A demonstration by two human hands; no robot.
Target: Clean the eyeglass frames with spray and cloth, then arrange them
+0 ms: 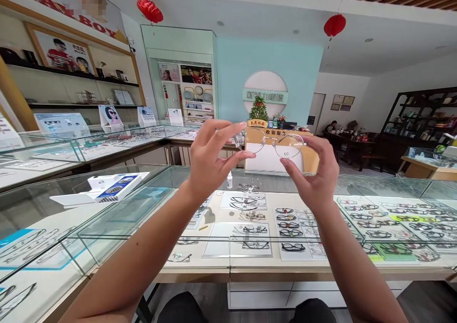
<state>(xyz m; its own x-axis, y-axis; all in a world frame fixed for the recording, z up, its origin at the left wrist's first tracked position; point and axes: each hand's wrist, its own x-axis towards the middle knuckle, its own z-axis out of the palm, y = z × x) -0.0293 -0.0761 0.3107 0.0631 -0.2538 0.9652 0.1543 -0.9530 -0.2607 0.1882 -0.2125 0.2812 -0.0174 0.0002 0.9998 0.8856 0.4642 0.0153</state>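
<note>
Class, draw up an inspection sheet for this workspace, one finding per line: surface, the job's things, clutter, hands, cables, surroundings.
Surface: glass-topped display counter, with display frames laid out under the glass.
Job's things: one pair of thin-rimmed eyeglasses, held up above the counter; a small mark shows on one lens.
Clutter: an open white-and-blue box and a small white bottle on the glass top.
Hands: left hand and right hand each grip one side of the eyeglasses.
Cables: nothing seen.
Surroundings: shop interior with red lanterns, a green plant and a seated person in the background.
</note>
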